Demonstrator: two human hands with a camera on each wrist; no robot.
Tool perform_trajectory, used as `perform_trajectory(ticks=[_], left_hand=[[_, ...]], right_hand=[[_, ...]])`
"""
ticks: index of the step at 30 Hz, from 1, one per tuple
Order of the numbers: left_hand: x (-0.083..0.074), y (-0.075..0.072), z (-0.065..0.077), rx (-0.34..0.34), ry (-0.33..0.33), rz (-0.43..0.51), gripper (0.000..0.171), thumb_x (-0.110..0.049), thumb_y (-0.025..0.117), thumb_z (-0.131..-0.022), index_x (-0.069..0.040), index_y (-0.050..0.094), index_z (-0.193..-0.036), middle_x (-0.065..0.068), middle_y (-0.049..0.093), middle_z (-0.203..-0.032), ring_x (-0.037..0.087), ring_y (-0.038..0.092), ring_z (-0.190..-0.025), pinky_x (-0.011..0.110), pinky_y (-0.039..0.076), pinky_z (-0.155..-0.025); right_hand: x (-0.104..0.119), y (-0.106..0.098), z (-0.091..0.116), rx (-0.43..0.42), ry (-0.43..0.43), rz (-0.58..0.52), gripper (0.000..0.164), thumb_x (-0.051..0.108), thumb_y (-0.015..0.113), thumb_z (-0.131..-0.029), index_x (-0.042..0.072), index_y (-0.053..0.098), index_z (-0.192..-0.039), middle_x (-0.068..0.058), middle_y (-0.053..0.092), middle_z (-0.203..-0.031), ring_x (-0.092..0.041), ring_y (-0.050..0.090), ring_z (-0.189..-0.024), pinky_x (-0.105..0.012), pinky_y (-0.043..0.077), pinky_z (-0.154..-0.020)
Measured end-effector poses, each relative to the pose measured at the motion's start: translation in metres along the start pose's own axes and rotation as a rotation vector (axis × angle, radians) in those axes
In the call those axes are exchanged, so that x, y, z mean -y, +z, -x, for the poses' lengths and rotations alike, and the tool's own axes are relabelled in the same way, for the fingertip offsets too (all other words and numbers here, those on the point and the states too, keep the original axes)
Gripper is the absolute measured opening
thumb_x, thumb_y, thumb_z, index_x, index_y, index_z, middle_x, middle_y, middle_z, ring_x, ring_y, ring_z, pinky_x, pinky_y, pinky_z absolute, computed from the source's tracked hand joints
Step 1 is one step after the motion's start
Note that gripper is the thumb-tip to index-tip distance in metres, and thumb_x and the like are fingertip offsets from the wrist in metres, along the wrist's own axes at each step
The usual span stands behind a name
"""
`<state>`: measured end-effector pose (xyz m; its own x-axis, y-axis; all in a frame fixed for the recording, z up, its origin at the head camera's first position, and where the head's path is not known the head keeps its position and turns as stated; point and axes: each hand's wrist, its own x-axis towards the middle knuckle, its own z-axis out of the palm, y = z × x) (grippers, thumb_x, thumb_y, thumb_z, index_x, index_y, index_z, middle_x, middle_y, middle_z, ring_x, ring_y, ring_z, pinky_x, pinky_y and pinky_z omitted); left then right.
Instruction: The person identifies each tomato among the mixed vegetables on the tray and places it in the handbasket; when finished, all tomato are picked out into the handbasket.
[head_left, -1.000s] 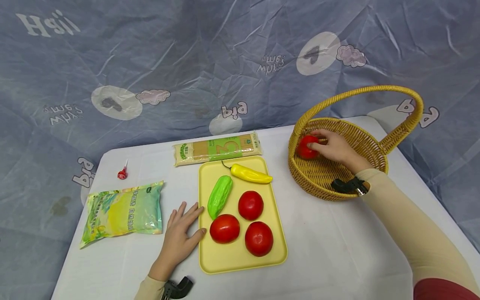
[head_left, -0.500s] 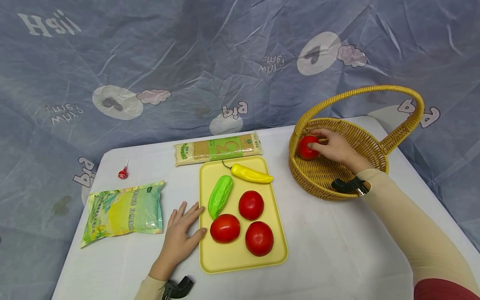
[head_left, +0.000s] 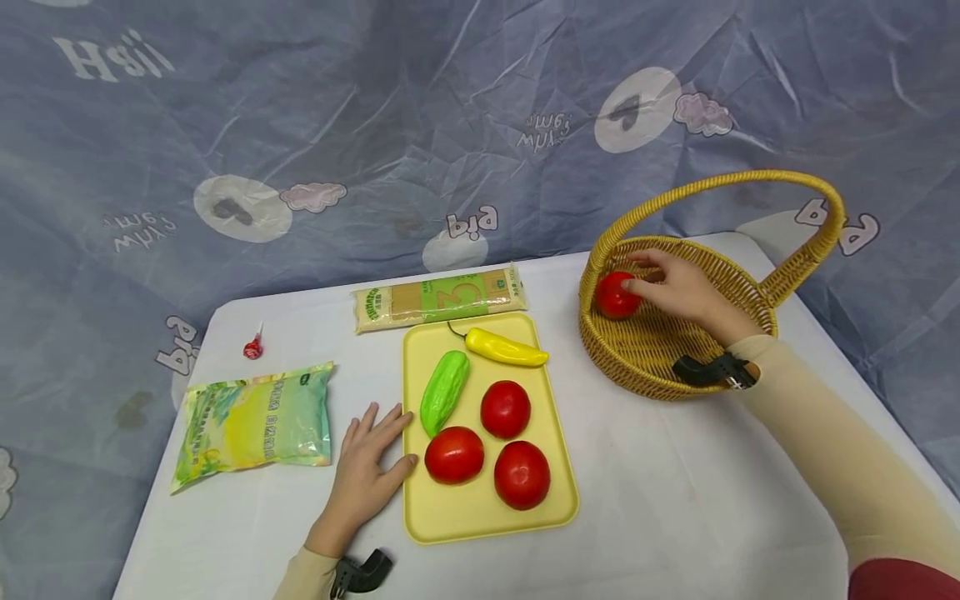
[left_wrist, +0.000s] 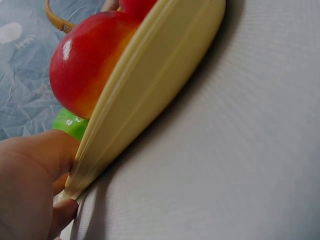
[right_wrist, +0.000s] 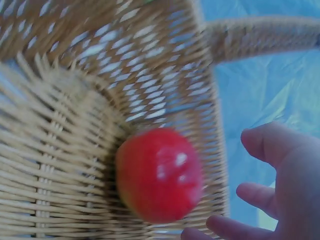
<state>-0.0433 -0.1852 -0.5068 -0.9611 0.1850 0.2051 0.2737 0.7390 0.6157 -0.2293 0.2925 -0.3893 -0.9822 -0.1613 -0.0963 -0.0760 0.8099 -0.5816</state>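
A yellow tray (head_left: pixel 491 523) bears a green bitter melon-like vegetable (head_left: pixel 445 392), a yellow pepper (head_left: pixel 506 347) and three red tomatoes (head_left: pixel 522 475). My left hand (head_left: pixel 363 477) lies at its left side, thumb and fingertips touching the rim (left_wrist: pixel 107 120), fingers spread. To the right stands a wicker basket (head_left: pixel 626 371) with a tall handle; another tomato (head_left: pixel 617 295) rests in it against the wall. Above the basket is my right hand (head_left: pixel 681 287), holding nothing. In the right wrist view its spread fingers (right_wrist: pixel 257 197) are apart from the tomato (right_wrist: pixel 159 175).
Behind the tray lies a pack of noodles (head_left: pixel 441 298). A green-yellow bag (head_left: pixel 255 423) and a red lollipop (head_left: pixel 253 347) are on the left of the white table (head_left: pixel 660 492). A printed grey-blue cloth (head_left: pixel 420 125) hangs behind.
My right hand has let go of the tomato in the basket and drawn slightly back to the right. The left hand keeps its place at the tray; the head view has shifted a little.
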Motion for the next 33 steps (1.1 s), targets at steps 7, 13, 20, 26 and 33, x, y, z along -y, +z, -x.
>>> perform_trajectory(ticks=[7, 13, 20, 26, 33], left_hand=[[0.001, 0.001, 0.000, -0.005, 0.002, -0.015, 0.056, -0.018, 0.075, -0.083, -0.012, 0.065, -0.137, 0.013, 0.058, -0.149, 0.050, 0.036, -0.148, 0.072, 0.019, -0.117], [0.002, 0.000, -0.003, 0.000, 0.011, -0.007, 0.055, -0.019, 0.075, -0.084, -0.013, 0.065, -0.138, 0.013, 0.058, -0.149, 0.048, 0.036, -0.149, 0.072, 0.019, -0.118], [0.003, 0.000, -0.002, -0.006, 0.007, -0.016, 0.055, -0.019, 0.076, -0.083, -0.013, 0.065, -0.137, 0.012, 0.058, -0.149, 0.048, 0.036, -0.148, 0.071, 0.019, -0.118], [0.004, 0.001, -0.001, -0.014, 0.014, -0.010, 0.056, -0.019, 0.076, -0.083, -0.014, 0.065, -0.138, 0.012, 0.059, -0.149, 0.049, 0.036, -0.148, 0.072, 0.019, -0.117], [0.002, 0.001, -0.002, 0.005, -0.006, 0.001, 0.055, -0.020, 0.076, -0.084, -0.013, 0.065, -0.138, 0.011, 0.058, -0.150, 0.047, 0.035, -0.149, 0.071, 0.018, -0.119]], right_hand=[[0.014, -0.003, 0.037, -0.049, -0.168, 0.011, 0.056, 0.025, 0.066, -0.095, 0.002, 0.054, -0.144, -0.024, 0.056, -0.145, -0.047, 0.061, -0.121, -0.064, 0.053, -0.095], [0.034, 0.002, 0.072, -0.137, -0.312, 0.045, 0.050, 0.019, 0.071, -0.091, 0.005, 0.060, -0.138, -0.021, 0.063, -0.136, -0.040, 0.063, -0.116, -0.049, 0.060, -0.087], [0.053, 0.025, 0.093, -0.293, -0.519, 0.048, 0.045, 0.006, 0.078, -0.080, 0.005, 0.069, -0.125, -0.013, 0.073, -0.121, -0.022, 0.067, -0.090, -0.011, 0.050, -0.072], [0.064, 0.049, 0.100, -0.361, -0.692, -0.050, 0.046, -0.001, 0.080, -0.072, 0.004, 0.073, -0.117, -0.011, 0.076, -0.114, -0.014, 0.068, -0.091, -0.009, 0.050, -0.079], [0.068, 0.079, 0.108, -0.285, -0.762, -0.103, 0.049, 0.002, 0.083, -0.070, 0.008, 0.073, -0.118, -0.007, 0.075, -0.113, -0.013, 0.068, -0.101, -0.009, 0.051, -0.088]])
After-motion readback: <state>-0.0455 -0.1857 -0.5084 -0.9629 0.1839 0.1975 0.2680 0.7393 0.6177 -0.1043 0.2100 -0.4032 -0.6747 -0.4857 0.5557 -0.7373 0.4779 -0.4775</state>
